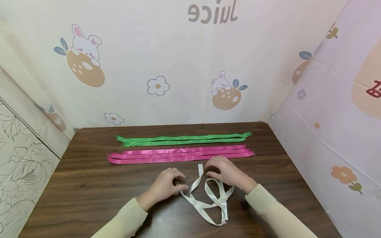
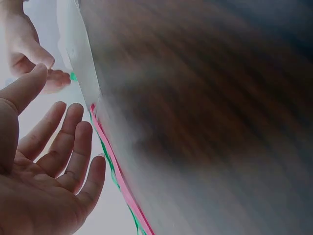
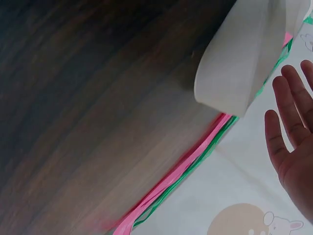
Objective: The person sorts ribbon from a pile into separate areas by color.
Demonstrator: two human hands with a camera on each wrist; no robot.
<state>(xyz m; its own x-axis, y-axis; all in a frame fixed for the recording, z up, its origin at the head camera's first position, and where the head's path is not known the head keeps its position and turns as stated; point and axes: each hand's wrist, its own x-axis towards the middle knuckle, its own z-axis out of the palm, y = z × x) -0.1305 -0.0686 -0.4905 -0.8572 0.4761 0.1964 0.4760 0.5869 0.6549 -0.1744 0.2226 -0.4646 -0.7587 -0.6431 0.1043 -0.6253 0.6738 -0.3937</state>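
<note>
A white satin ribbon (image 1: 200,169) lies in loose, crossing loops on the wooden table, one end pointing toward the back. My left hand (image 1: 166,185) is beside its left end, thumb and fingers apart with nothing between them. Above the loops' upper right hovers my right hand (image 1: 227,173), its fingers relaxed and bent a little. In the left wrist view the left palm (image 2: 46,191) shows bare, fingers spread, with white ribbon (image 2: 80,49) beyond. The right wrist view catches the right hand (image 3: 298,147) with loose fingers, near a broad close-up stretch of white ribbon (image 3: 239,58).
Pink ribbon strips (image 1: 178,159) lie side by side across the table (image 1: 98,195), just beyond the hands. Behind them run green ribbon strips (image 1: 184,138), near the back edge. A printed cloth (image 1: 184,59) hangs behind and at the right.
</note>
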